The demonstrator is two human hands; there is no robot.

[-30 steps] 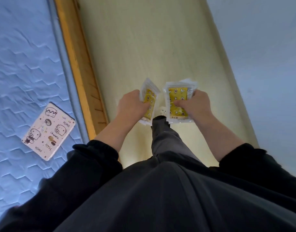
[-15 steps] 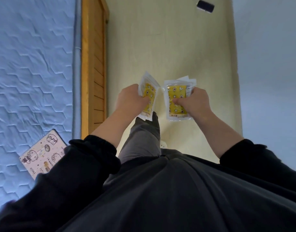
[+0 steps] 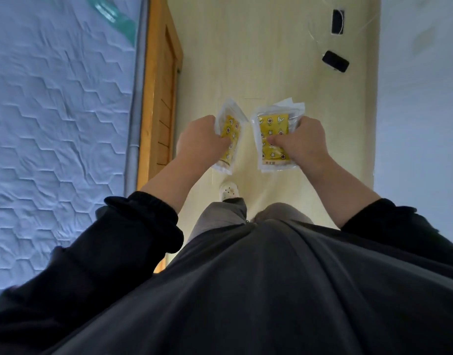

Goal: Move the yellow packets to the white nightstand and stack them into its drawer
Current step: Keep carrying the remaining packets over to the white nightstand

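**Yellow packets (image 3: 272,134) held in both hands over the floor, nightstand out of sight**

I read this as the carrying leg of the job. The left hand (image 3: 199,139) has its fingers curled round one bundle of packets (image 3: 230,135), gripped edge-on so I see it nearly side-on. The right hand (image 3: 304,142) clamps a second bundle (image 3: 279,116) flat towards the camera, thumb pressed across the yellow face. White corners fan out behind the front packet, so I judge it holds several, though I cannot count them. The two bundles sit just beside each other at waist height, apart, not touching. Splitting the load this way looks sensible to me: slick pouches slide against one another, and a firm pinch across each face keeps them squared up for stacking.

Below them is the pale floor (image 3: 258,60), a narrow strip between the wooden bed frame (image 3: 159,98) along its left edge and the blue-grey wall (image 3: 420,124) along its right. The quilted mattress (image 3: 54,111) fills the left side. A white shoe (image 3: 229,192) shows under the packets. Near the floor's far right edge lie two dark flat objects (image 3: 335,61), with a thin white cable (image 3: 313,37) beside them, which I would step round.

Neither the nightstand nor its drawer appears, so nothing is stowed yet. A hand will have to be freed to open the drawer.
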